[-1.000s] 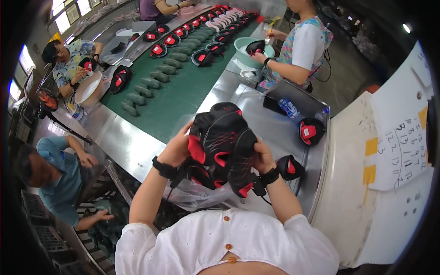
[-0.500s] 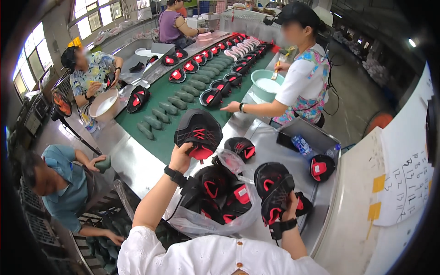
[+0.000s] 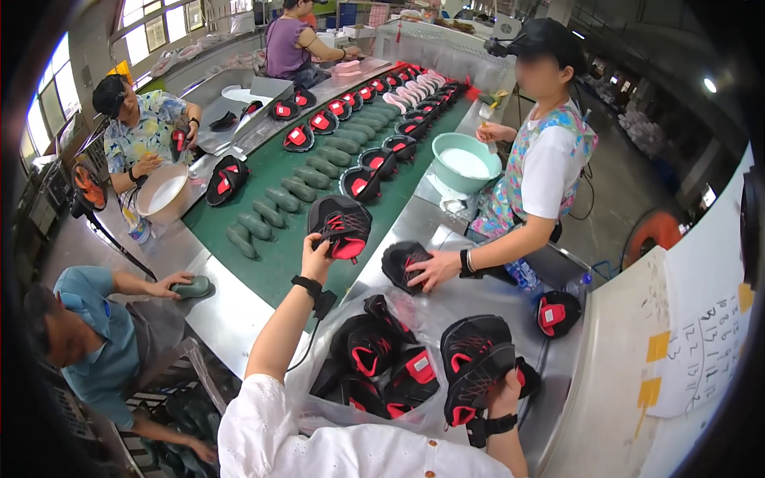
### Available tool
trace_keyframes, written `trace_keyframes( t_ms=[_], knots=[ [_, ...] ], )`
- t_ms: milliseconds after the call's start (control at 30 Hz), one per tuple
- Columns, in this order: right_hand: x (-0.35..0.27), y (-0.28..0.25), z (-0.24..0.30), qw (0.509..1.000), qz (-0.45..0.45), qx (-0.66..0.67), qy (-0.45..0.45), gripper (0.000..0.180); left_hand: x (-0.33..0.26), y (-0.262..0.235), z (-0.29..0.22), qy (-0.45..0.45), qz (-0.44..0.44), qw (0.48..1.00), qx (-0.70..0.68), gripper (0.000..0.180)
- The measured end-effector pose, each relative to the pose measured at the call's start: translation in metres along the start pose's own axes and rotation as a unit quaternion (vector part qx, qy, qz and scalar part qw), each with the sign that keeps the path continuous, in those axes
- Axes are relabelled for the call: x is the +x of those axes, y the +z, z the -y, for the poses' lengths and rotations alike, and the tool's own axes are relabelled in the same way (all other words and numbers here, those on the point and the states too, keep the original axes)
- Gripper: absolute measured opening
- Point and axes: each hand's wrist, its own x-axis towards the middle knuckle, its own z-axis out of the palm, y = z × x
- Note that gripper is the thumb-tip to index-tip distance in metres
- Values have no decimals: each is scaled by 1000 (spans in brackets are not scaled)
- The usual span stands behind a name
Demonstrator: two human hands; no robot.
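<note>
My left hand [image 3: 315,258] grips a black shoe upper [image 3: 339,220] with red lacing and a red lining, held up over the near end of the green belt. My right hand [image 3: 503,396] is closed on another black-and-red shoe upper [image 3: 476,368]. More uppers overlap it, and I cannot tell how many the hand holds. Between my arms, a clear plastic bag [image 3: 434,402] lies open with several shoe uppers [image 3: 366,344] inside. Just beyond the bag, a co-worker's hand [image 3: 434,269] rests on a shoe upper [image 3: 404,265] on the metal table.
The green belt [image 3: 275,251] carries rows of dark green shoe lasts [image 3: 299,188] and uppers. A mint basin [image 3: 466,162] stands right of it, a pale basin [image 3: 165,195] left. Another upper [image 3: 558,313] lies at right. A seated co-worker [image 3: 100,319] holds a last at left.
The right-hand co-worker's arm has reached toward me, and that hand now touches the upper beyond the bag. My left hand has risen slightly with its upper. The seated co-worker's last has moved onto the table edge.
</note>
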Motion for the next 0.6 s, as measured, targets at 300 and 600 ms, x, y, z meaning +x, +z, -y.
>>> trace_keyframes(
  t_ms=[300,600],
  knots=[
    [-16,1,-9,998,-7,43,48,57,11,-1,48,-33,50,997,-50,19],
    [-2,25,-16,996,52,27,71,54,15,-15,67,-23,52,997,54,22]
  ],
)
